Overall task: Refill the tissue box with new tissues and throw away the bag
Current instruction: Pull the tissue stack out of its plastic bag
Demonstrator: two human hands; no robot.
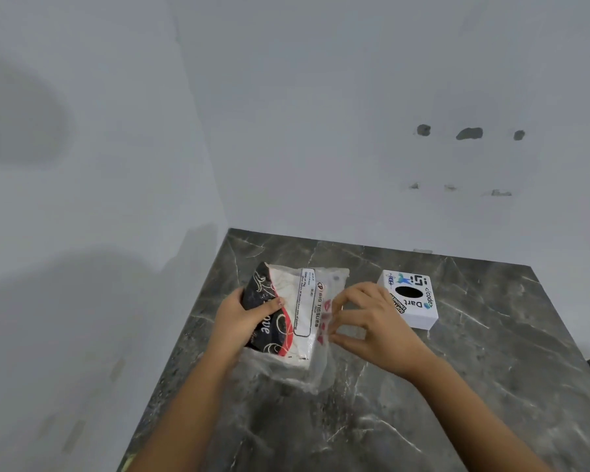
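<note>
Near centre on the worktop point(457, 386) lies the tissue bag point(286, 318), soft, light, its film likely slippery. The left hand point(242, 321) clamps its printed end; right hand point(372, 325) fingers point(334, 310) pinch the clear flap, the best hold. Right, farther off, sits the tissue box point(411, 299); white walls beyond.

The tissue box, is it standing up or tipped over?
Standing up. The tissue box sits flat on the marble counter, with its dark oval hole facing up. Whether tissues are inside, cannot tell.

Tissue bag point(288, 315) black-red-white, swirls; tissue box point(410, 299) white, stickered; counter point(457, 386) grey marble.
</note>
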